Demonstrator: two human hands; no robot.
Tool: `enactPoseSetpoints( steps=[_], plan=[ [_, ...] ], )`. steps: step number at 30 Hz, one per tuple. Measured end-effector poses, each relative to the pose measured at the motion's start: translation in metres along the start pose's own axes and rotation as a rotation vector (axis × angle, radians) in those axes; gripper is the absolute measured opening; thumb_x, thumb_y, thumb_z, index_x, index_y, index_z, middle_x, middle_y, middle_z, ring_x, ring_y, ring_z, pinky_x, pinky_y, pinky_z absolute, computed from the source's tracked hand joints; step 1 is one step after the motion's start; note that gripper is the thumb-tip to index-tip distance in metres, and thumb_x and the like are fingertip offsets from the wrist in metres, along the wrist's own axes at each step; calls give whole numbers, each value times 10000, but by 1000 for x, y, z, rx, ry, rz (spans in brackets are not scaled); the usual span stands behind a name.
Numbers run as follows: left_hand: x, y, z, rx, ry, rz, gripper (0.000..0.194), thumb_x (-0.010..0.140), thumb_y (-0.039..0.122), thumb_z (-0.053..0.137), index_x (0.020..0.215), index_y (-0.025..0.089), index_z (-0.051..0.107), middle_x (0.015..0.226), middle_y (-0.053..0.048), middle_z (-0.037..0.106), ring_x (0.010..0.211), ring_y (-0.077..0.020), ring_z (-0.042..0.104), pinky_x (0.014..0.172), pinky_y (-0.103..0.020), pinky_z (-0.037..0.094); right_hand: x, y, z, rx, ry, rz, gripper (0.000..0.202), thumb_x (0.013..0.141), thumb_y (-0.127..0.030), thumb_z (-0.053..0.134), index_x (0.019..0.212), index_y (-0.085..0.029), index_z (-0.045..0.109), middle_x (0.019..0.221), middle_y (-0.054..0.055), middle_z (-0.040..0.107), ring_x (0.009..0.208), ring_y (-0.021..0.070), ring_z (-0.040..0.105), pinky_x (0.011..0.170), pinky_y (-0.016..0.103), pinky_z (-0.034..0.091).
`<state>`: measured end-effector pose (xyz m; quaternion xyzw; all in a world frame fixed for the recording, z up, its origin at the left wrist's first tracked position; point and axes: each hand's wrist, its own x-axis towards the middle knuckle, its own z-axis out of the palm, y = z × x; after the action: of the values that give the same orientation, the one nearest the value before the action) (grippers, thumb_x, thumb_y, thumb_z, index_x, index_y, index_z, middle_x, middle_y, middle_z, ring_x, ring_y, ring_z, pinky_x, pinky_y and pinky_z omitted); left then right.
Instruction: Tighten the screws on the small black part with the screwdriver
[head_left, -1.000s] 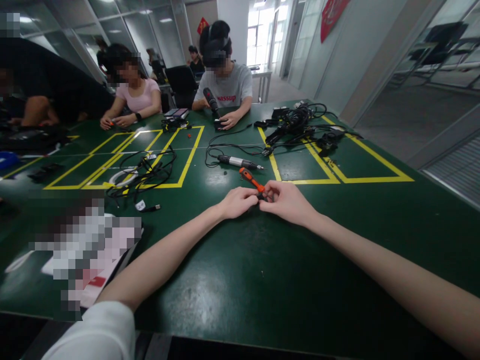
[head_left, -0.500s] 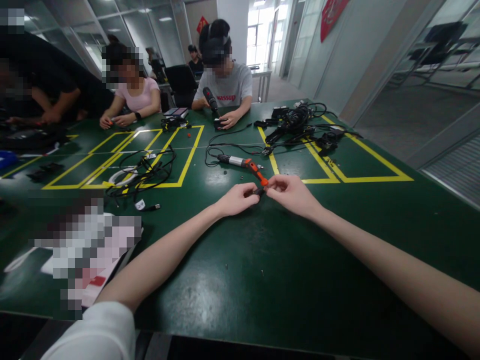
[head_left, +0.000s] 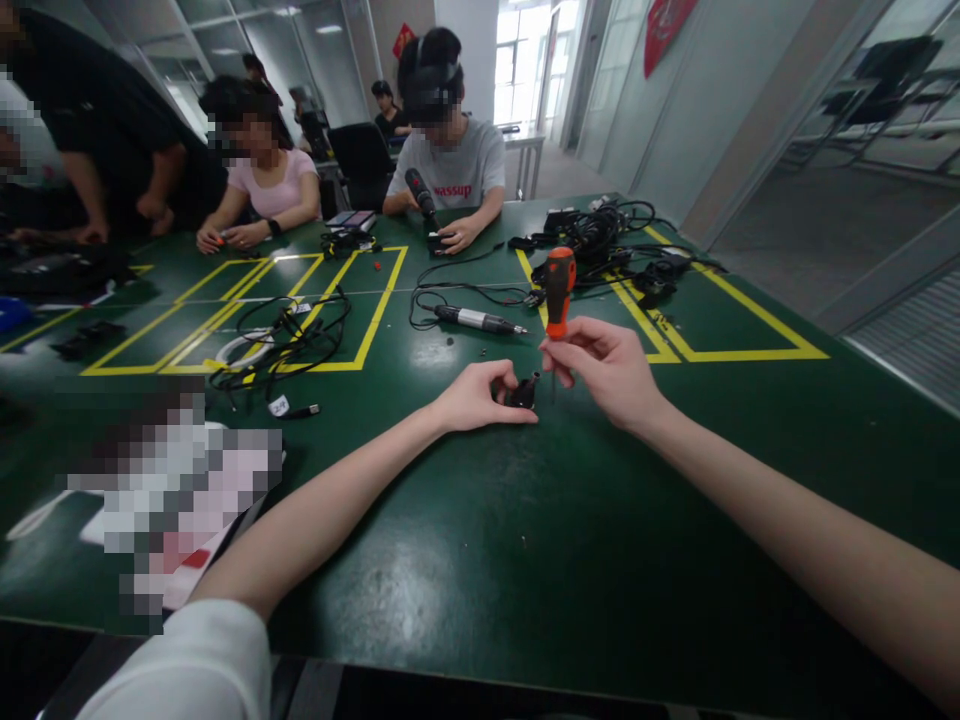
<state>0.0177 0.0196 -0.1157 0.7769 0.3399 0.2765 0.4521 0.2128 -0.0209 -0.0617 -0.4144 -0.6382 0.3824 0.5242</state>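
Near the middle of the view, my left hand (head_left: 484, 397) grips a small black part (head_left: 523, 393) between thumb and fingers, low over the green table. My right hand (head_left: 600, 365) pinches an orange-and-black screwdriver (head_left: 559, 290) at the lower end of its handle. The screwdriver stands upright, handle up, with its thin shaft pointing down just right of the black part and apart from it. Beyond my hands lies a silver-and-black electric screwdriver (head_left: 476, 320) with a cable.
Tangled black cables (head_left: 592, 240) lie at the back right, more cables (head_left: 300, 335) at the left. A pink-and-white item (head_left: 225, 490), partly blurred, is beside my left forearm. Across the green table (head_left: 480, 600), a person (head_left: 457, 165) holds a power tool; other people are further left.
The screwdriver has swung from lying tilted over the black part to upright. My right hand has moved slightly right, away from my left, and the black part is more exposed.
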Motion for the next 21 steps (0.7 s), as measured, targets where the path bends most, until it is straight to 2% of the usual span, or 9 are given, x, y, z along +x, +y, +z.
enactPoseSetpoints(
  steps=[3,8,11,16,21],
  plan=[
    [0,-1,0,92,-27,34,573,617,550,916,721,194,479,666,68,504,623,-103,431,602,-238,306,-2,-5,3,58,-21,-7,364,806,-548,786,801,-213,644,669,5,655,485,117,522,498,295,470],
    [1,-3,-3,142,-105,112,466,686,477,897,912,175,623,794,42,551,686,-121,466,632,-253,352,-6,-9,6,92,-87,0,393,783,-573,814,806,-213,658,685,12,676,517,137,585,539,311,530],
    [2,-4,-4,109,-150,143,397,720,435,873,917,166,659,849,21,560,735,-129,477,657,-255,365,-7,-9,7,96,-99,1,385,786,-560,826,810,-212,661,677,12,670,531,146,604,549,314,547],
    [3,-6,-3,48,-155,81,429,678,449,900,812,167,605,746,56,497,683,-114,428,628,-251,324,-9,-5,9,121,-136,2,366,807,-533,829,826,-206,665,702,15,689,549,147,625,574,314,571],
    [1,-4,-2,4,-186,75,436,677,462,895,810,170,600,712,71,477,660,-104,403,610,-254,296,-10,0,11,132,-173,-4,370,799,-512,850,824,-186,679,685,9,693,539,136,629,546,283,558]
  ],
)
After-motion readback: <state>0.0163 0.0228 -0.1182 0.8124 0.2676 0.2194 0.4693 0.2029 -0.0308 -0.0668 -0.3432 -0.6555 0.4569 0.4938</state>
